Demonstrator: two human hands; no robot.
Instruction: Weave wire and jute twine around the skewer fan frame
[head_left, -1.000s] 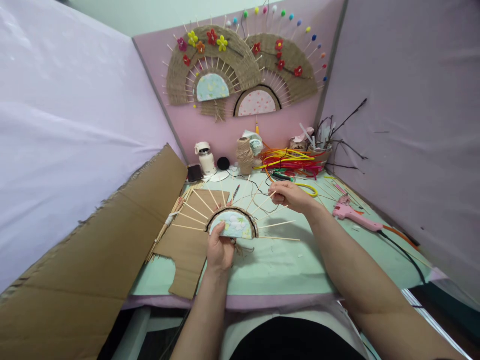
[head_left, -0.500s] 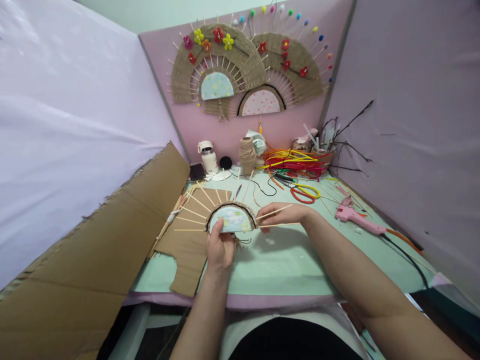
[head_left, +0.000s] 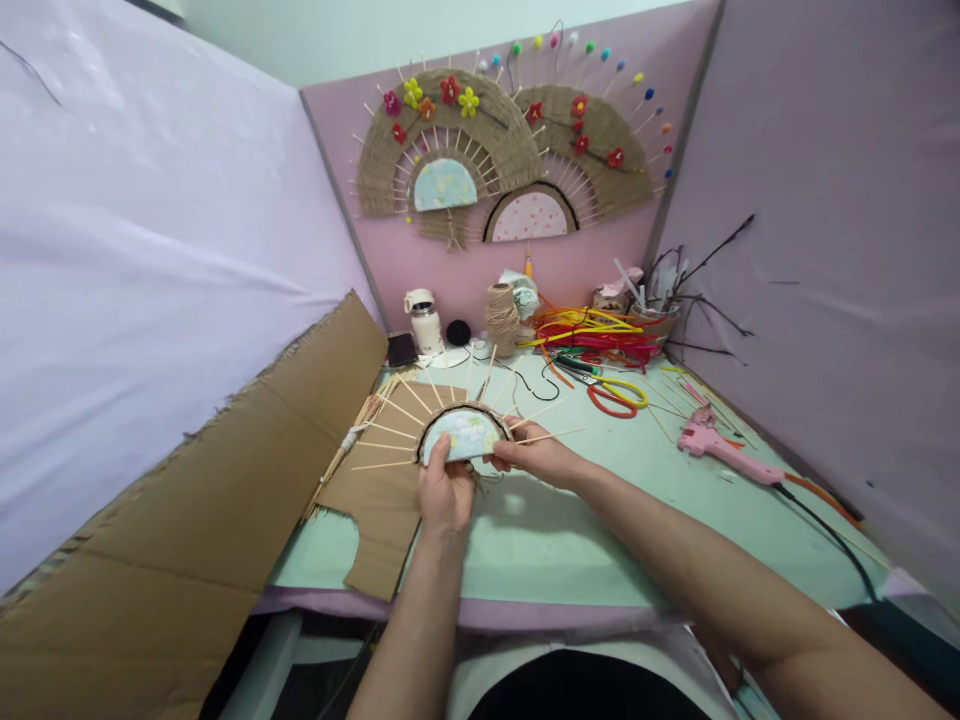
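Note:
A half-round fan frame [head_left: 466,436] is held up above the table, its base covered in pale blue patterned cloth with a dark and brown rim. Thin wooden sticks spread out from its curved edge like rays. My left hand [head_left: 446,490] grips the lower edge, thumb on the cloth front. At the right corner my right hand [head_left: 536,450] is closed on the same piece, thumb in front and fingers behind, close to the lowest sticks. Brown twine ends [head_left: 491,478] show beneath the base, between my hands.
Cut cardboard [head_left: 375,500] lies under the left side, beside a bundle of sticks [head_left: 349,440]. A tall cardboard sheet [head_left: 187,490] stands at left. Scissors [head_left: 619,395] and a pink glue gun [head_left: 727,450] lie at right. Behind are a twine spool [head_left: 502,318], pipe cleaners [head_left: 592,330] and a white bottle [head_left: 424,322].
My right hand has moved left from the sticks onto the right corner of the fan base and now grips it. My left hand keeps its hold. The view has shifted slightly.

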